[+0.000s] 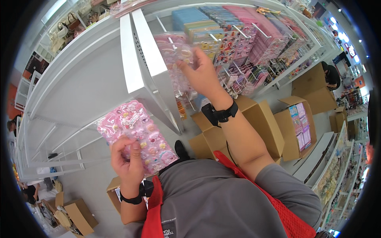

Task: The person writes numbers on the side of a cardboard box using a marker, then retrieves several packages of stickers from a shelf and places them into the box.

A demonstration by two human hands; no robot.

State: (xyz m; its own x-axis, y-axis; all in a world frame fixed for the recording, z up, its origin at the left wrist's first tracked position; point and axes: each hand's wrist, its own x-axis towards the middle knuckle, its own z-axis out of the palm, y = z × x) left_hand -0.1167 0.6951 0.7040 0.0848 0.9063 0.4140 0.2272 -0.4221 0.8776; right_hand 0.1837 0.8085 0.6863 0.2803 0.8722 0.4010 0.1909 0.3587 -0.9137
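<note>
My left hand (pixel 128 162) grips a stack of pink puffy sticker sheets (pixel 153 135) in clear plastic, low in front of my body. The sheets carry raised cartoon characters. Higher up, my right hand (pixel 205 77) pinches the edge of another pink sticker pack (pixel 175 52) with thumb and fingers. This pack is slightly blurred and lies at a white display hook (pixel 172 43) beside the white shelf upright (pixel 146 53). Whether the hook passes through the pack I cannot tell. Packs with yellow characters (pixel 205 44) hang just right of my right hand.
Several hooks bear red character packs (pixel 226 49) and pink packs (pixel 265 41). Open cardboard boxes (pixel 262 128) stand on the floor at right, one with boxed goods (pixel 299 126). White shelving (pixel 80 65) rises at left. A person (pixel 332 76) bends near a box at far right.
</note>
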